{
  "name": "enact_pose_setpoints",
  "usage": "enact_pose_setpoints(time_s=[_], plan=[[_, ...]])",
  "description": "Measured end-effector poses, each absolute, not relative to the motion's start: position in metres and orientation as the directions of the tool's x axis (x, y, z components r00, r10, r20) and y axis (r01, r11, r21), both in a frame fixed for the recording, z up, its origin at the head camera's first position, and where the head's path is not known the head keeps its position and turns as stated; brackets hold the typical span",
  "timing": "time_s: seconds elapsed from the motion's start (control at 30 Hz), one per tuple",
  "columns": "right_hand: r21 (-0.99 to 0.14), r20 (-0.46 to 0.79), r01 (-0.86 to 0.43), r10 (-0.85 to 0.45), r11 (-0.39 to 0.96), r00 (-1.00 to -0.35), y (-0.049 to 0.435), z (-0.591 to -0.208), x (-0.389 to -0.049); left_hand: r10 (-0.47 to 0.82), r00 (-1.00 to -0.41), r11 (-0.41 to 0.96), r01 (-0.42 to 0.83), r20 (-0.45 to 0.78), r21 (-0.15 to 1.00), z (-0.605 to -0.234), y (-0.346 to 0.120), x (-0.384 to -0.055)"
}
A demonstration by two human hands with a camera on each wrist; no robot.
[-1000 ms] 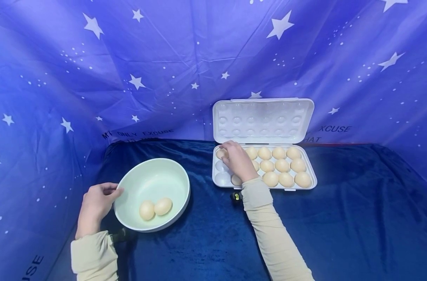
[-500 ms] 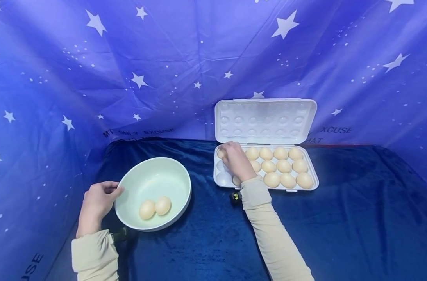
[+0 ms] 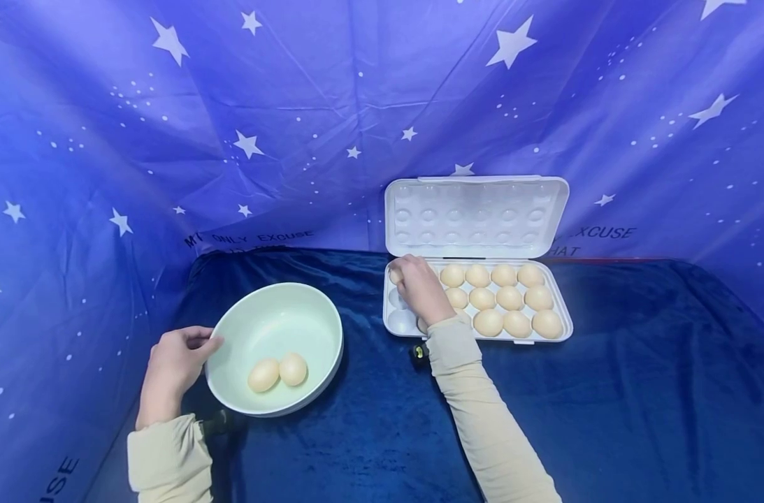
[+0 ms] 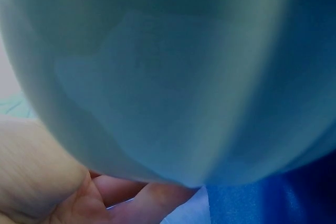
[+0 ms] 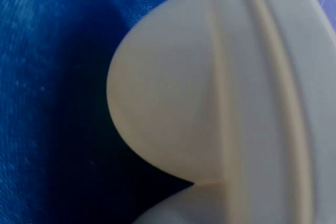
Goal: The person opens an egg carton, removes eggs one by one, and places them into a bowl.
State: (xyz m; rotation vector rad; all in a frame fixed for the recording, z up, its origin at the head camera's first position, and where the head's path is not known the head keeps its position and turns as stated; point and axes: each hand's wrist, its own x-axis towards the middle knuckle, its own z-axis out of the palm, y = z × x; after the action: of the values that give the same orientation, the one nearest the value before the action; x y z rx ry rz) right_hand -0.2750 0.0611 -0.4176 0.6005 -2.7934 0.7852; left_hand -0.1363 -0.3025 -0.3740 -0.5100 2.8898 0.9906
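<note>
My left hand [image 3: 175, 367] pinches the left rim of a pale green bowl [image 3: 275, 318], thumb over the edge. The bowl tilts toward me, with two eggs [image 3: 264, 376] together at its near side. In the left wrist view, the bowl's outer wall [image 4: 157, 87] fills most of the picture, with fingers [image 4: 152, 203] below it. My right hand [image 3: 424, 288] reaches into a lidded white egg carton [image 3: 476, 339], fingertips curled on the egg [image 3: 395, 275] in its back left cup. The hand and sleeve hide neighbouring cups. In the right wrist view, only the carton's rounded underside [image 5: 163, 87] and rim appear.
Several eggs [image 3: 510, 298] fill the carton's right part; two cups [image 3: 402, 322] at the left hold none. The raised lid [image 3: 476, 216] leans back by the starry blue curtain [image 3: 356, 105]. Dark blue cloth [image 3: 369, 419] covers the table between bowl and carton.
The two eggs in the bowl have shifted slightly. My right hand stays at the back left egg, and my left hand keeps its hold on the bowl's rim.
</note>
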Motion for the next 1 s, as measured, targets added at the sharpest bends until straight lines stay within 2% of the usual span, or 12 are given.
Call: enact_pose_setpoints(time_s=[0.33, 0.53, 1.0], plan=[[-0.486, 0.308, -0.452, -0.337, 0.748, -0.889, 0.067, -0.416, -0.272, -0.287, -0.947, 0.741, -0.316, -0.145, 0.593, -0.374, -0.298, -0.136], [-0.525, 0.352, -0.449, -0.295, 0.723, -0.888, 0.070, -0.411, -0.268, -0.280, -0.949, 0.744, -0.310, -0.146, 0.592, -0.373, -0.297, -0.137], [-0.527, 0.456, -0.528, -0.303, 0.665, -0.837, 0.060, -0.389, -0.252, -0.278, -0.951, 0.754, -0.303, -0.136, 0.582, -0.372, -0.302, -0.135]])
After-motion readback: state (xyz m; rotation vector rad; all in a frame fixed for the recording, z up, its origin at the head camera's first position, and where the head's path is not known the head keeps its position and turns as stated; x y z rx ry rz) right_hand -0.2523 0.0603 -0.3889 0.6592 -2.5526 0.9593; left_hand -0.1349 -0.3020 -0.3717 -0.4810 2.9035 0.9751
